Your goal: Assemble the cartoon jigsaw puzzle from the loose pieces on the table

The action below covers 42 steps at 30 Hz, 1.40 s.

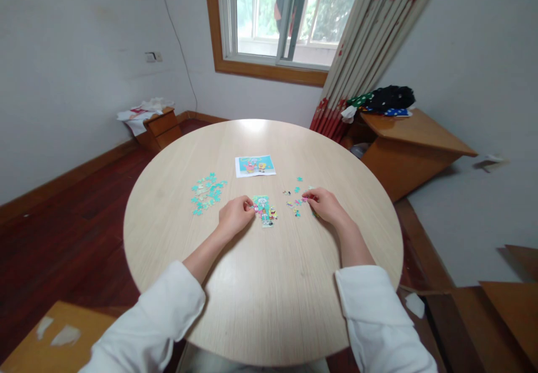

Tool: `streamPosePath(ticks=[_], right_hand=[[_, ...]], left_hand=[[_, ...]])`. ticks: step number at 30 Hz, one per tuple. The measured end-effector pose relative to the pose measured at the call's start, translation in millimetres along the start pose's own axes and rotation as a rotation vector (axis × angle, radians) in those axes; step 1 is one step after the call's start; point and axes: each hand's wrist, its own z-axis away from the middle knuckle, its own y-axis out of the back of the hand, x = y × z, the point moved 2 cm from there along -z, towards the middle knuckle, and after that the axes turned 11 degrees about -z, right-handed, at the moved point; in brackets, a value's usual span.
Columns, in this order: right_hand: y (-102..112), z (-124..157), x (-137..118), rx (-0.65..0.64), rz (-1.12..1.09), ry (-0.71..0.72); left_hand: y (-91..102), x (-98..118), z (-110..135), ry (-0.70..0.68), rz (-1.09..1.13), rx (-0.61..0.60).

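A partly joined jigsaw puzzle [263, 211] with cartoon figures lies near the middle of the round table. At its left edge, my left hand [235, 214] is closed, thumb and forefinger together on a pink puzzle piece [255, 208]; whether that piece is joined to the rest I cannot tell. To the right, my right hand [325, 204] pinches another pink puzzle piece [305, 199] among several loose pieces [297, 213]. The right palm hides part of that group. Behind the puzzle lies a picture sheet [255, 166] with a pink and a yellow cartoon figure.
Many turquoise loose pieces [208, 192] are spread left of my left hand on the round wooden table [269, 300]. Beyond the table stand a small cabinet [163, 127] at left and a tilted-looking wooden desk [414, 132] with clothes [389, 99] at right.
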Motion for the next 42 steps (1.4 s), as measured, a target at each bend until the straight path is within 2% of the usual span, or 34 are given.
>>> streamPosePath(ticks=[42], right_hand=[[-2.8, -1.5, 4.1, 0.003, -0.041, -0.015]], left_hand=[[4.9, 2.7, -0.7, 0.014, -0.033, -0.059]])
